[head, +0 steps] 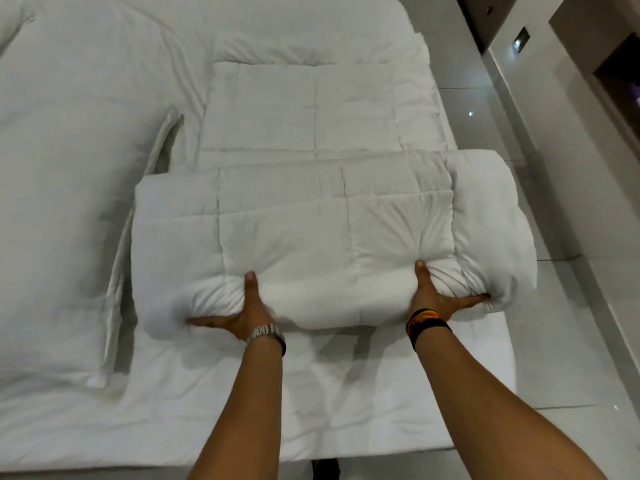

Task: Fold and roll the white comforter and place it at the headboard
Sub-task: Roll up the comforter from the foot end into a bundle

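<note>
Hands spread wide, left hand [242, 308] and right hand [438, 299], press into the partly rolled comforter [287, 244] at centre frame, seemingly to hold its roll tight.

One comforter [287, 237], one pillow [69, 202], two hands [242, 315] [437, 299]

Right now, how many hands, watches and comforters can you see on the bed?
hands: 2, the left hand and the right hand
watch: 1
comforter: 1
total: 4
</note>
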Motion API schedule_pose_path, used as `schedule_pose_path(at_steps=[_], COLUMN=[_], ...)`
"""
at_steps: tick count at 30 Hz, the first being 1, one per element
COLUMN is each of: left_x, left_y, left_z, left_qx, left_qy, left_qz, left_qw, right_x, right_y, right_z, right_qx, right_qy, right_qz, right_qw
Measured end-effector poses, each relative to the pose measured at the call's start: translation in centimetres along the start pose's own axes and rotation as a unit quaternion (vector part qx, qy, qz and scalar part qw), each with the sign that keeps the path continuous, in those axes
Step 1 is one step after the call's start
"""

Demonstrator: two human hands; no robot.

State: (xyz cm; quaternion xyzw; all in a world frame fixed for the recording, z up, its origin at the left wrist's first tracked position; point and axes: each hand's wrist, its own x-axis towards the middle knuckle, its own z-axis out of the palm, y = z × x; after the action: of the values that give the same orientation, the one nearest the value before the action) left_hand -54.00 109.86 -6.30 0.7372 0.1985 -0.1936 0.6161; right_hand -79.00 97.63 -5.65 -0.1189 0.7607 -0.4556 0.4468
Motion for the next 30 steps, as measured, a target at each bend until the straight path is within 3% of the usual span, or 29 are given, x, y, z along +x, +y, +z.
schedule_pose_path(at_steps=[7, 11, 18, 23, 25, 27, 30], left_x=[-2.2, -6.2, -15.8, -19.8, -19.7, -18.8, -16.9], left_y=[3.2, 2.9, -1.7, 2.5, 6.5, 10.9, 15.8], left_z=[-2.3, -9.2, -26.6, -29.5, -27.6, -24.9, -20.3], left_qx=[-0.037, -0.012, 0.019, -0.023, 0.027, 0.026, 0.026], left_qy=[-0.01, -0.003, 0.016, -0.02, -0.076, -0.169, -0.251], left_qz=[0.028, -0.01, -0.047, -0.093, -0.019, 0.103, 0.183], left_qw=[0.999, 1.0, 0.999, 0.995, 0.997, 0.98, 0.95], right_x=[-4.0, -7.5, -14.4, -18.2, -18.8, -19.1, -19.0], right_y=[-2.4, -1.2, 4.3, 0.5, -3.6, -8.4, -14.2], right_z=[-3.5, -10.1, -27.8, -31.1, -28.9, -25.4, -20.3], right_qx=[0.022, 0.027, -0.04, -0.029, -0.026, 0.055, 0.061], right_qy=[-0.016, -0.026, -0.01, -0.019, -0.065, -0.166, -0.273], right_qz=[-0.021, -0.01, 0.045, 0.018, 0.003, -0.02, -0.126], right_qw=[0.999, 0.999, 0.998, 0.999, 0.998, 0.984, 0.952])
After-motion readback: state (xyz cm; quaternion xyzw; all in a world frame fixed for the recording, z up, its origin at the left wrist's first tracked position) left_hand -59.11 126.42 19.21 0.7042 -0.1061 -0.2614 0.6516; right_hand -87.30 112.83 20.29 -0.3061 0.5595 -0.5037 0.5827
